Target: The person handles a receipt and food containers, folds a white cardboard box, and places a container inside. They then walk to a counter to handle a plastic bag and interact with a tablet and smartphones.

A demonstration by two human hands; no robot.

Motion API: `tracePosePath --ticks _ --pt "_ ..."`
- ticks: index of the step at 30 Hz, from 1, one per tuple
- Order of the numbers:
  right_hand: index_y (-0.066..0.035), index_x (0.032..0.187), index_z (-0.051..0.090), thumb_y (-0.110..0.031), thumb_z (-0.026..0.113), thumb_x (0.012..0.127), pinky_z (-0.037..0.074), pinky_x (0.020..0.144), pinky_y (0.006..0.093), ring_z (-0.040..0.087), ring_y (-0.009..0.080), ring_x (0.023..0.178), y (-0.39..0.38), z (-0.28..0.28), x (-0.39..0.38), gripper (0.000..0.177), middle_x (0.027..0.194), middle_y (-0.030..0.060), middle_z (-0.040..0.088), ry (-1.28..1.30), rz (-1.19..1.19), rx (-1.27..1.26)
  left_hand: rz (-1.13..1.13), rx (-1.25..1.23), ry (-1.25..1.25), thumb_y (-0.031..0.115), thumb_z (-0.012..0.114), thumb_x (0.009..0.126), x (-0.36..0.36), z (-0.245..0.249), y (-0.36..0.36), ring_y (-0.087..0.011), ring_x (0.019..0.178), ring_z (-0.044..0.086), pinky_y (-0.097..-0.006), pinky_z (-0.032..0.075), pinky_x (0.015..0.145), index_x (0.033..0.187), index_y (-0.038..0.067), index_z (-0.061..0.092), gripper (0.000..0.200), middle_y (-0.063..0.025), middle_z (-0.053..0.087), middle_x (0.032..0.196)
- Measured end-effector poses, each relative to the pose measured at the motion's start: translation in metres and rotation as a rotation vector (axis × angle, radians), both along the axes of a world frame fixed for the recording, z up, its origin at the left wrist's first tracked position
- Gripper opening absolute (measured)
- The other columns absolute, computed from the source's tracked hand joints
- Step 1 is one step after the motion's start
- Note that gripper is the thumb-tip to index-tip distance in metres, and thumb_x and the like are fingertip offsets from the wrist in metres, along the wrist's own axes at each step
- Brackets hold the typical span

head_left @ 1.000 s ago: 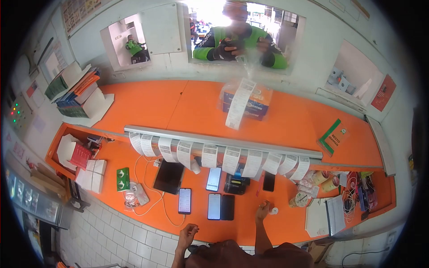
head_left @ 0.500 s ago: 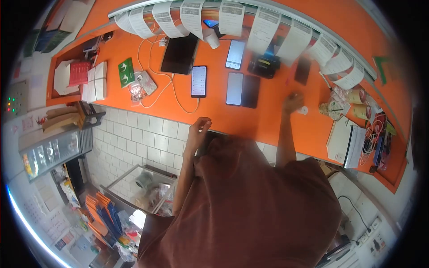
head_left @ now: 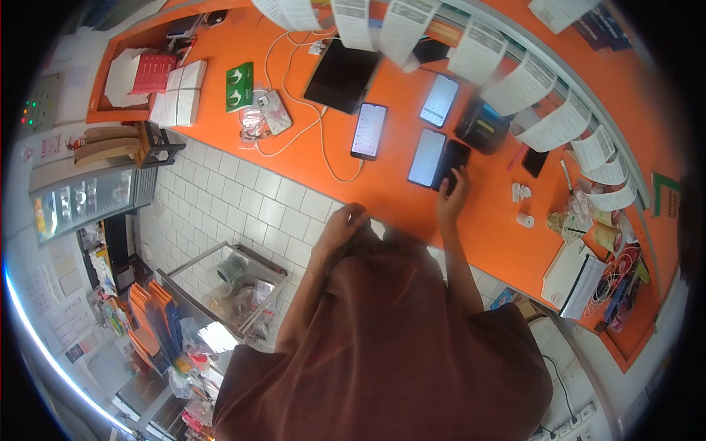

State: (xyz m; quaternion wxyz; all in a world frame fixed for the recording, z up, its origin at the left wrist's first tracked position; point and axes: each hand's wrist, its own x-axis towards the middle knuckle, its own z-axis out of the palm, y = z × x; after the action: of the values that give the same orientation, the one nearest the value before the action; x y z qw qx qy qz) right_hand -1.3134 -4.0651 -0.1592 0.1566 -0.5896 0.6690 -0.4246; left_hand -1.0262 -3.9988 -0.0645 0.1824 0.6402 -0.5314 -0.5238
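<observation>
My right hand (head_left: 454, 192) is over the counter with its fingers spread, fingertips at the lower edge of a dark phone (head_left: 457, 156). It lies flat right beside a phone with a lit screen (head_left: 426, 158). My left hand (head_left: 342, 226) rests by the counter's front edge, fingers curled in, with nothing visible in it. Above it is another lit phone (head_left: 368, 131) with a white cable plugged into its lower end. A further lit phone (head_left: 439, 100) lies behind, next to a black device (head_left: 482, 126), likely a small printer.
Printed paper slips (head_left: 529, 82) hang along the rail above the orange counter (head_left: 382, 192). A black tablet (head_left: 342, 75), a patterned phone (head_left: 274, 112) and a green card (head_left: 240, 87) lie left. A paper roll (head_left: 524, 220), crumpled paper (head_left: 521, 192) and a notebook (head_left: 581, 283) are right.
My right hand has moved left from beside the paper roll to the dark phone. Crumpled paper now shows near the roll. The head view has turned; my left hand stays by the counter edge.
</observation>
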Motion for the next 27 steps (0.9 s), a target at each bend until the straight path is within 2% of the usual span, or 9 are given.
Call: tracePosePath --ticks 5,9,12,15,17,20,23,25,27 --pt "-0.002 0.121 0.055 -0.008 0.061 0.09 0.038 0.105 0.0468 0.047 0.0411 0.125 -0.012 0.009 0.064 0.032 0.133 0.0222 0.05 -0.082 0.329 0.104 -0.156 -0.537 -0.344 0.016 0.065 0.091 0.032 -0.064 -0.036 -0.0344 0.095 0.065 -0.0423 0.05 0.083 0.099 0.001 0.063 0.017 -0.0148 0.067 0.097" --pt "-0.002 0.135 0.043 -0.01 0.063 0.089 0.036 0.11 0.0454 0.042 0.043 0.132 -0.026 0.0 0.106 0.05 0.142 0.0259 0.042 -0.024 0.513 0.296 -0.082 -0.623 -0.319 0.016 0.063 0.088 0.053 -0.084 -0.054 -0.0359 0.09 0.063 -0.0468 0.05 0.08 0.096 0.005 0.061 0.013 -0.0174 0.065 0.093" --pt "0.0 0.143 0.032 -0.013 0.064 0.09 0.033 0.113 0.0459 0.035 0.0431 0.138 -0.035 -0.013 0.128 0.063 0.148 0.0275 0.035 -0.005 0.437 0.26 0.069 -0.452 -0.084 0.016 0.063 0.089 0.062 -0.091 -0.076 -0.0384 0.085 0.062 -0.048 0.05 0.075 0.096 0.005 0.06 0.014 -0.0178 0.064 0.089" --pt "0.003 0.146 0.027 -0.016 0.064 0.092 0.032 0.113 0.0461 0.033 0.0423 0.14 -0.041 -0.027 0.138 0.068 0.15 0.0274 0.033 -0.111 0.381 0.193 0.136 -0.489 -0.108 0.016 0.063 0.089 0.074 -0.089 -0.132 -0.0397 0.08 0.062 -0.0489 0.05 0.07 0.096 0.004 0.059 0.014 -0.0187 0.063 0.085" --pt "0.003 0.146 0.027 -0.018 0.063 0.093 0.031 0.114 0.0458 0.032 0.0419 0.14 -0.038 -0.022 0.139 0.068 0.15 0.0272 0.032 -0.081 0.385 0.178 0.196 -0.719 -0.233 0.02 0.064 0.089 0.076 -0.091 -0.181 -0.0388 0.086 0.062 -0.0491 0.049 0.074 0.096 0.005 0.059 0.017 -0.018 0.064 0.093" --pt "0.004 0.146 0.027 -0.022 0.06 0.096 0.029 0.115 0.045 0.031 0.0409 0.141 -0.035 -0.013 0.142 0.066 0.151 0.0267 0.032 -0.07 0.381 0.181 0.217 -0.745 -0.343 0.027 0.065 0.091 0.071 -0.095 -0.255 -0.0369 0.095 0.062 -0.0466 0.049 0.081 0.104 0.005 0.06 0.026 -0.017 0.065 0.098" --pt "0.004 0.146 0.028 -0.024 0.057 0.098 0.027 0.116 0.0441 0.03 0.0394 0.142 -0.036 -0.013 0.144 0.063 0.151 0.026 0.031 -0.073 0.346 0.201 0.016 -0.847 -0.496 0.031 0.065 0.09 0.063 -0.087 -0.327 -0.0362 0.105 0.06 -0.0475 0.049 0.088 0.11 0.009 0.06 0.03 -0.0142 0.063 0.107" --pt "0.005 0.146 0.028 -0.025 0.055 0.099 0.025 0.117 0.0435 0.029 0.0386 0.143 -0.031 -0.018 0.145 0.062 0.151 0.0256 0.031 -0.054 0.316 0.212 -0.221 -0.686 -0.535 0.033 0.064 0.089 0.056 -0.091 -0.363 -0.034 0.114 0.058 -0.0477 0.049 0.094 0.118 0.012 0.059 0.036 -0.0129 0.062 0.112" --pt "0.005 0.147 0.027 -0.024 0.055 0.099 0.025 0.117 0.0425 0.029 0.0376 0.143 -0.031 -0.021 0.145 0.063 0.152 0.0251 0.031 -0.087 0.299 0.219 -0.286 -0.655 -0.544 0.034 0.063 0.089 0.052 -0.097 -0.392 -0.033 0.118 0.055 -0.049 0.046 0.097 0.119 0.012 0.059 0.037 -0.0133 0.06 0.117"
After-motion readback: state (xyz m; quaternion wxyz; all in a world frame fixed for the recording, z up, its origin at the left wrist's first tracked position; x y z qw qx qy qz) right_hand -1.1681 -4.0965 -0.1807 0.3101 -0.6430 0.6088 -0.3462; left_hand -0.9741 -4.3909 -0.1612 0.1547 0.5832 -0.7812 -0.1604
